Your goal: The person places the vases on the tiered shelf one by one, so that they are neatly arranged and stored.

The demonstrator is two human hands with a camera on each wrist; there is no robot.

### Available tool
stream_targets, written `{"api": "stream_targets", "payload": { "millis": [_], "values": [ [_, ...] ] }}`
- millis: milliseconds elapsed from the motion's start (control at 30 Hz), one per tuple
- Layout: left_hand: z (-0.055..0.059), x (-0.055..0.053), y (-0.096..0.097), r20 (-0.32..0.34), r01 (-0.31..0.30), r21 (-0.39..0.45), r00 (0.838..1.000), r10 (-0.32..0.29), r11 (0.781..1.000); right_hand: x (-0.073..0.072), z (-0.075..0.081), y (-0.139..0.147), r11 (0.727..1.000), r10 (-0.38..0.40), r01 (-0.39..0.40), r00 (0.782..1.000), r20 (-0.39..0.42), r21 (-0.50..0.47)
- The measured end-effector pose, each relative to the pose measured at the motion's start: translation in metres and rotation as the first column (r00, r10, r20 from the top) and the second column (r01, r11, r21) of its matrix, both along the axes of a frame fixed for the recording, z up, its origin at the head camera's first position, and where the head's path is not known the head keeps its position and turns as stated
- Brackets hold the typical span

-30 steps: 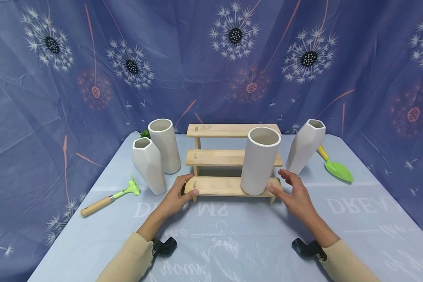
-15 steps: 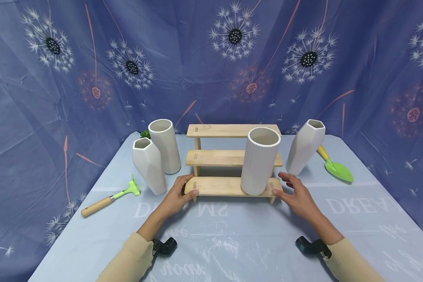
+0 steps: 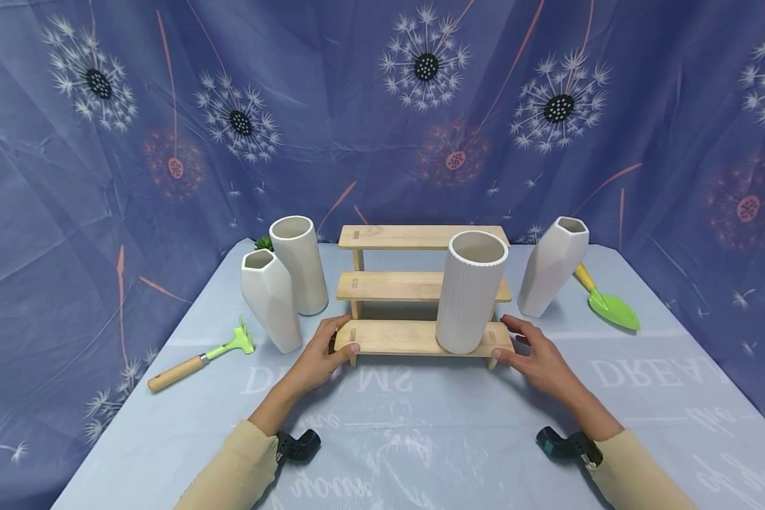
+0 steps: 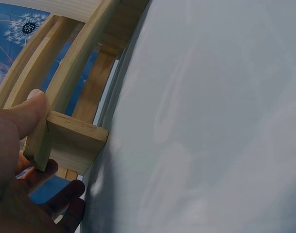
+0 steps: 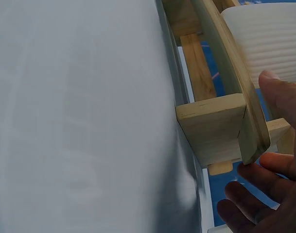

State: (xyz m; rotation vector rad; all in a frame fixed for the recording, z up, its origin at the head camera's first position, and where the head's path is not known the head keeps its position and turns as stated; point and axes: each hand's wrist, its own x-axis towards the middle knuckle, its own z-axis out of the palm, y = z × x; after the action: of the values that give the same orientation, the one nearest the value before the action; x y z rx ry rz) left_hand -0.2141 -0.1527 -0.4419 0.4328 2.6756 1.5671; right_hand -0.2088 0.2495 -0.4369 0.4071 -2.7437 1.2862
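A three-tier wooden stand is in the middle of the table in the head view. My left hand grips the left end of its lowest shelf, thumb on top and fingers at the end and below. At that shelf's right end my right hand holds the board between thumb and fingers; the right wrist view shows the fingertips by its corner. A ribbed white cylindrical vase stands upright on the lowest shelf, towards the right, close to my right thumb.
Left of the stand are a faceted white vase and another ribbed vase, with a green-headed hand rake nearby. On the right are a second faceted vase and a green trowel. A patterned blue cloth hangs behind.
My right hand has shifted slightly right, its thumb moving away from the vase's base to the shelf's end. My left hand, the stand and the vases have stayed put.
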Motion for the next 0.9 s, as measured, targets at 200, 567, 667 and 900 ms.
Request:
{"api": "stream_targets", "payload": {
  "millis": [200, 567, 667, 900],
  "values": [
    [0.016, 0.009, 0.005, 0.016, 0.002, -0.006, 1.0, -0.002, 1.0, -0.002, -0.003, 0.002, 1.0, 0.026, -0.026, 0.999, 0.018, -0.004],
    [0.037, 0.021, 0.008, 0.016, 0.015, -0.018, 1.0, -0.015, 1.0, -0.001, -0.005, 0.004, 1.0, 0.025, -0.025, 0.999, 0.048, 0.014],
    [0.035, 0.02, 0.008, 0.008, 0.017, -0.028, 1.0, -0.016, 0.999, -0.001, -0.004, 0.005, 1.0, 0.026, -0.026, 0.998, 0.054, 0.014],
    [0.004, 0.003, 0.001, -0.014, 0.004, -0.006, 1.0, -0.004, 1.0, -0.001, -0.006, 0.003, 1.0, 0.027, -0.027, 0.998, 0.058, 0.006]
  ]
}}
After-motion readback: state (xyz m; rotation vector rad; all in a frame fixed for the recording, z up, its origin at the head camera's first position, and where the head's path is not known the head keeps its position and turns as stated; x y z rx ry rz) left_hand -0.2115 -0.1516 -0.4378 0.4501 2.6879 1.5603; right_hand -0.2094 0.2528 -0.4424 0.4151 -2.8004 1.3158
